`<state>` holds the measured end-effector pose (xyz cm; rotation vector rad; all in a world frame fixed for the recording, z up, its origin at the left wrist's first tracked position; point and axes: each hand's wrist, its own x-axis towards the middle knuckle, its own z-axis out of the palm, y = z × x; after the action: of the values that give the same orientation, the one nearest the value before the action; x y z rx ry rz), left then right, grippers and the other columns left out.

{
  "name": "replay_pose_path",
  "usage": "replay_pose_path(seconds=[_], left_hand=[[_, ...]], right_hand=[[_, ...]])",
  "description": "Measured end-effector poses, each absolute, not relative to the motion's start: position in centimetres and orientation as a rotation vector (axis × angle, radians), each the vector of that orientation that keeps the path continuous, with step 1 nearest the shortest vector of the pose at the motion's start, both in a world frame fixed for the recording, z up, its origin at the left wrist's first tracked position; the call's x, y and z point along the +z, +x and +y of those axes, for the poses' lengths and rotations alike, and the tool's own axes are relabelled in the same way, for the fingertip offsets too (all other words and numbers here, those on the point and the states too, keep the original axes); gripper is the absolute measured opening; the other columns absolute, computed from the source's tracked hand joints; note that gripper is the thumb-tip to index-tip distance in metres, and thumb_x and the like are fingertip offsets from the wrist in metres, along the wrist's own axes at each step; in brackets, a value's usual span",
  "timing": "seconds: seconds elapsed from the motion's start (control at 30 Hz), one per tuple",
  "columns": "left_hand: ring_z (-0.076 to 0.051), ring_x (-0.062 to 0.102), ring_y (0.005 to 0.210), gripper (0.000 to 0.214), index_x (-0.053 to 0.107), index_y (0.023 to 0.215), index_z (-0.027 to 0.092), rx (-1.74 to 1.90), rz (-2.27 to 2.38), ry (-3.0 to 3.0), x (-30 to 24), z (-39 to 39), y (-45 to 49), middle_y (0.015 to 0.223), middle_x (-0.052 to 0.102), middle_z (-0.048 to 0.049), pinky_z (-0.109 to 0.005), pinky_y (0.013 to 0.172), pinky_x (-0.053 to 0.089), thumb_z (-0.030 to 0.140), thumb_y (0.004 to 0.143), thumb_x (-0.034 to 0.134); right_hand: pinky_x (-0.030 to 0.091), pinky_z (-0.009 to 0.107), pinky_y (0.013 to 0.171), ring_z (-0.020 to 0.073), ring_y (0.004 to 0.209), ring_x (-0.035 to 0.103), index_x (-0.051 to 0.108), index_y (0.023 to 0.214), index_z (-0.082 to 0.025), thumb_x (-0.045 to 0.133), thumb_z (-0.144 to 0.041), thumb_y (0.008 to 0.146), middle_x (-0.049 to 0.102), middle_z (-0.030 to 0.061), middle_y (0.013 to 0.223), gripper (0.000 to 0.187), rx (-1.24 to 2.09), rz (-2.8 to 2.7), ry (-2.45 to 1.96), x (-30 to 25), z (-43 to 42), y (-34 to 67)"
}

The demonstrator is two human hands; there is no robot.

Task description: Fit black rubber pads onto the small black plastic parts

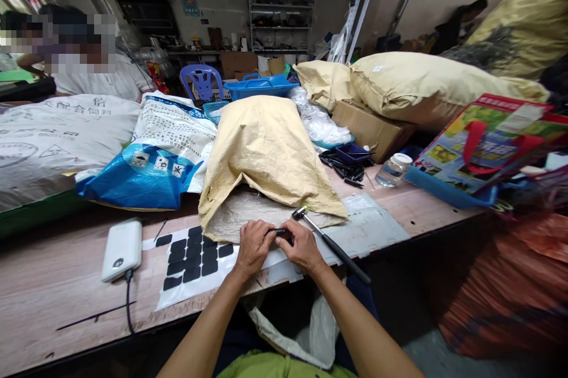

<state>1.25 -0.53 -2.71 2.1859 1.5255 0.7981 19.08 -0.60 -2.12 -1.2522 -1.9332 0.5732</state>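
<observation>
At the near edge of the bench (57, 289), the two hands meet over a grey mat (373, 227), just in front of the open mouth of a tan sack (266, 153). The left hand (254, 246) and right hand (302, 246) each pinch one end of a small black piece (279, 231) between thumb and fingertips, fingers curled in close. It is held low, just above the mat, probably so both thumbs can work on it together; what it is exactly is too small to tell.

A hammer (331, 243) lies just beside the right hand, head toward the sack and handle angled out past the bench edge, likely laid there for a quick grab. Left of the left hand a white sheet (177, 295) carries rows of black pads (193, 257), some spots bare. Beyond it sits a power bank (122, 248) with its cable trailing off the edge.
</observation>
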Motion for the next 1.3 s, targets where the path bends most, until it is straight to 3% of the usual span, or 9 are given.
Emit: replay_pose_path(seconds=[0.43, 0.9, 1.17, 1.3], left_hand=[[-0.025, 0.056, 0.106, 0.014, 0.069, 0.104, 0.027, 0.903, 1.492, 2.108, -2.8, -0.6, 1.0, 0.106, 0.069, -0.0025, -0.041, 0.097, 0.036, 0.029, 0.092, 0.063], [-0.024, 0.056, 0.104, 0.013, 0.069, 0.098, 0.026, 0.919, 1.538, 2.06, -2.8, -0.5, 1.0, 0.102, 0.069, -0.0011, -0.04, 0.095, 0.037, 0.021, 0.086, 0.068], [-0.025, 0.057, 0.104, 0.013, 0.068, 0.098, 0.026, 0.915, 1.549, 2.066, -2.3, -0.6, 1.0, 0.103, 0.07, -0.0025, -0.042, 0.095, 0.039, 0.021, 0.086, 0.066], [-0.027, 0.057, 0.104, 0.012, 0.065, 0.102, 0.025, 1.032, 1.518, 2.034, -1.1, -1.7, 1.3, 0.104, 0.069, -0.0045, -0.043, 0.096, 0.042, 0.026, 0.091, 0.06]], right_hand=[[0.039, 0.026, 0.063, 0.016, 0.07, 0.053, 0.066, 0.096, -0.02, 0.065, -0.02, 0.075, 0.062, 0.0005, 0.081, 0.022, 0.656, -1.878, -1.228, -2.3, -0.5, 19.3], [0.037, 0.026, 0.06, 0.0137, 0.06, 0.046, 0.068, 0.094, -0.02, 0.064, -0.019, 0.07, 0.056, -0.0028, 0.07, 0.024, 0.75, -1.804, -1.213, -1.9, -0.4, 19.6], [0.039, 0.026, 0.06, 0.0121, 0.058, 0.045, 0.07, 0.091, -0.02, 0.053, -0.01, 0.063, 0.063, -0.0009, 0.076, 0.034, 0.832, -1.714, -1.116, -2.4, 0.0, 19.8], [0.042, 0.024, 0.058, 0.0111, 0.059, 0.047, 0.068, 0.107, -0.019, 0.047, -0.011, 0.068, 0.069, 0.0026, 0.09, 0.045, 0.868, -1.563, -1.104, -3.2, 0.5, 20.3]])
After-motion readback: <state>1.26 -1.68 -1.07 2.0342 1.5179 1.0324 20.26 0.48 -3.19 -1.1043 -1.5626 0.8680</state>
